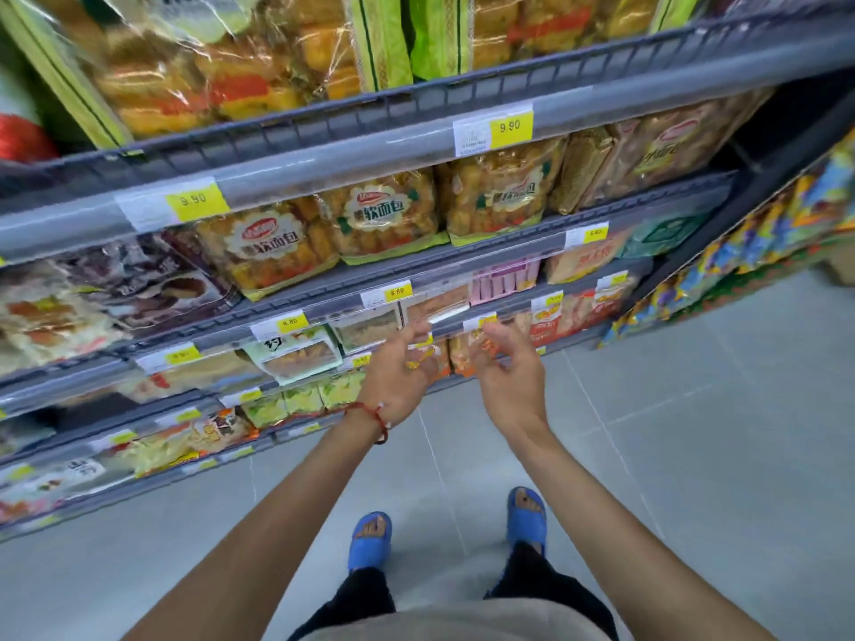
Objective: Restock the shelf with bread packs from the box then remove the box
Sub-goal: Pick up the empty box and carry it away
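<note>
Bread packs [379,215] in clear wrap with green edges stand in a row on the second grey shelf [416,266], under a 9.90 price tag [509,127]. More of the same packs [194,76] fill the top shelf. My left hand [402,372], with a red string on its wrist, and my right hand [504,367] are both held out in front of the lower shelves with fingers loosely spread. Neither hand holds anything. No box shows in the head view.
Lower shelves carry several other snack packs [296,353] behind yellow price tags. A second rack of colourful bags [740,252] stands at the right. Grey tiled floor [694,455] spreads below, with my feet in blue sandals [370,538].
</note>
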